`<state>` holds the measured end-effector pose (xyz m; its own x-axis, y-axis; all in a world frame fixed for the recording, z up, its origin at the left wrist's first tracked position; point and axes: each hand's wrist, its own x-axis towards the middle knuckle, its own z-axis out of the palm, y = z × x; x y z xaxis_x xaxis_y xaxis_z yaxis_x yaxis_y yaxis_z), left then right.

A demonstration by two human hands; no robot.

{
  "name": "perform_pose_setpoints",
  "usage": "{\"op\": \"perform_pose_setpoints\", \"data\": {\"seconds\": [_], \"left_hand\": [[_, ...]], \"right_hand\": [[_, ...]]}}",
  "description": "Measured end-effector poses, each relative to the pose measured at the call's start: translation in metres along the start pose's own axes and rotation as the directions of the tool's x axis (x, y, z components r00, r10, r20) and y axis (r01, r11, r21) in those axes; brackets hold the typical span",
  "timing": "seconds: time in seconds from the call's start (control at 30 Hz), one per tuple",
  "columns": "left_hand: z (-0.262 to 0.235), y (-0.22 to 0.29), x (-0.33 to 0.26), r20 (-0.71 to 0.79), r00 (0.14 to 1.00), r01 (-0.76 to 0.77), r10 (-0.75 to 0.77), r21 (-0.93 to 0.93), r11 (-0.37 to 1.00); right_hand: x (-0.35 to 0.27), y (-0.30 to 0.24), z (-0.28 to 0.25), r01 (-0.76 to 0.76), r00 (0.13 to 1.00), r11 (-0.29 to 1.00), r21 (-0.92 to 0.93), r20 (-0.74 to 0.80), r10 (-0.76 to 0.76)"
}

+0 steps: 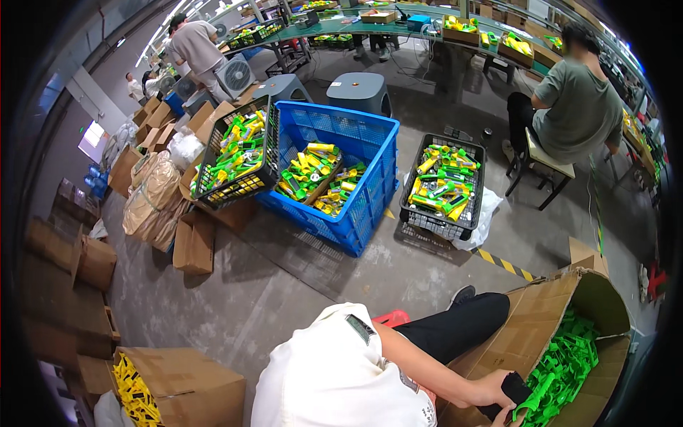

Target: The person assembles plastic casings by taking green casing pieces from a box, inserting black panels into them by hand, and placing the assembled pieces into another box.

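Note:
My left hand (489, 388) reaches from a white sleeve to the rim of a large cardboard carton (523, 317) at the lower right. Its fingers are closed around a dark, black piece (515, 388), whose kind I cannot make out. Just beside it lies a bright green curved plastic part (535, 398). The carton is tilted and holds many loose green plastic parts (570, 359). Some fingertips show below the black piece at the bottom edge; whether they belong to my right hand I cannot tell. The rest of that hand is hidden or out of the picture.
An open carton of yellow parts (171, 381) stands lower left. Ahead are a blue crate (370, 178), a black basket (245, 186) and another black basket (455, 229), all with green-and-yellow pieces. A person (580, 99) sits at the right; grey stools (359, 92) stand beyond.

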<state>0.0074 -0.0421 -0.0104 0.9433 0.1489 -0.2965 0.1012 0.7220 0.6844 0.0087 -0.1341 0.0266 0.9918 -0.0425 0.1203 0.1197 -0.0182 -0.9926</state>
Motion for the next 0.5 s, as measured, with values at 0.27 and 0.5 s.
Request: {"op": "perform_pose_setpoints", "data": {"seconds": [0.27, 0.5], "left_hand": [[-0.005, -0.009, 0.007, -0.029, 0.99, -0.134, 0.14, 0.148, 0.98], [-0.05, 0.001, 0.008, -0.093, 0.976, -0.155, 0.194, 0.324, 0.933]], "right_hand": [[0.008, 0.016, -0.004, 0.089, 0.996, 0.994, 0.068, 0.024, -0.091], [0.009, 0.009, -0.029, 0.078, 0.99, 0.993, 0.084, -0.125, -0.068]]}}
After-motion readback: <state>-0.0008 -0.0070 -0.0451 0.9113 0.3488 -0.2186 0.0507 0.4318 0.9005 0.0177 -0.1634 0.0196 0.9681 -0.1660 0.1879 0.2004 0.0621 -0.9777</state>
